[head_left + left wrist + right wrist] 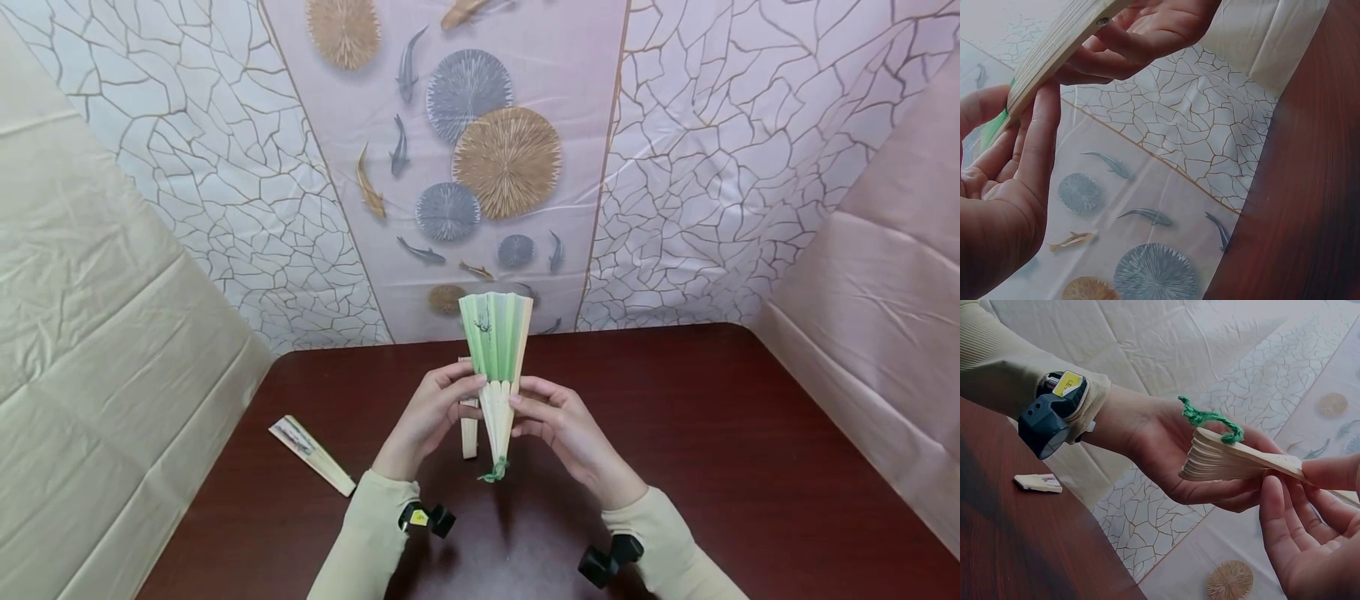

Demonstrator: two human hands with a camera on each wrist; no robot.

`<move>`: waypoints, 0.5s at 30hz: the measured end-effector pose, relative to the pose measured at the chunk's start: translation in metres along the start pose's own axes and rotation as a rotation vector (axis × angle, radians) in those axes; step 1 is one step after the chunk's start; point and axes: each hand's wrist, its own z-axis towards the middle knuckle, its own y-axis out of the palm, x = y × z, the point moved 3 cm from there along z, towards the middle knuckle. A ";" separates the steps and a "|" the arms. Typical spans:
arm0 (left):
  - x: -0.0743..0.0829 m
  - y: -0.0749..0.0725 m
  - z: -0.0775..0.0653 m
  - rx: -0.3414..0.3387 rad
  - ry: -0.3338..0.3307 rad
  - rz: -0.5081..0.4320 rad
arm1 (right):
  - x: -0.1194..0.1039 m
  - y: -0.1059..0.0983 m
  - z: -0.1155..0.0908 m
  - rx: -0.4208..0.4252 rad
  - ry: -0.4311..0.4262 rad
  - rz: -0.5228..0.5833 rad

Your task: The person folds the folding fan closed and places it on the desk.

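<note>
A partly spread folding fan (pixel 495 342) with green pleats and pale ribs stands upright between both hands, above the table. From its lower end hangs a green cord loop (pixel 1210 417). The left hand (pixel 431 412) pinches the fan's left side where the pleats meet the ribs. On the opposite edge, the thumb and fingers of the right hand (pixel 566 429) grip the outer rib. Behind the left fingers lies a second, folded fan (pixel 469 437), partly hidden. A third folded fan (pixel 311 454), pale with a printed picture, lies on the table to the left.
The dark red-brown table (pixel 712 450) reaches back to a patterned cloth backdrop (pixel 675 208). Beige cloth walls (pixel 112 333) rise at both sides. Each wrist wears a small black camera (pixel 611 560).
</note>
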 end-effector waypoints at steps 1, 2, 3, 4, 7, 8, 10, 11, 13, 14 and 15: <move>0.000 0.000 0.000 -0.001 -0.001 -0.001 | 0.000 0.000 0.000 -0.002 -0.001 -0.003; 0.000 0.000 0.000 -0.001 -0.003 -0.005 | -0.001 0.000 0.000 -0.004 -0.001 -0.007; 0.001 0.000 0.000 -0.002 -0.006 -0.007 | -0.001 0.001 0.000 -0.005 -0.002 -0.011; 0.001 0.000 0.000 -0.002 -0.009 -0.007 | -0.001 0.001 0.000 -0.006 -0.001 -0.014; 0.001 0.001 -0.002 -0.003 -0.019 -0.017 | -0.001 0.002 0.000 -0.006 0.001 -0.030; 0.001 0.001 -0.002 -0.004 -0.019 -0.021 | 0.000 0.003 0.000 -0.005 0.001 -0.037; 0.000 0.001 -0.003 -0.003 -0.019 -0.030 | 0.000 0.004 0.000 -0.002 0.001 -0.051; 0.000 0.001 -0.003 -0.004 -0.019 -0.036 | 0.000 0.004 -0.001 0.000 0.000 -0.058; 0.000 0.001 -0.004 -0.003 -0.017 -0.042 | 0.000 0.004 -0.001 0.008 -0.001 -0.070; 0.000 0.001 -0.004 -0.003 -0.014 -0.046 | 0.000 0.005 -0.002 0.014 -0.001 -0.076; 0.000 0.001 -0.004 -0.002 -0.011 -0.049 | 0.000 0.005 -0.002 0.020 -0.001 -0.078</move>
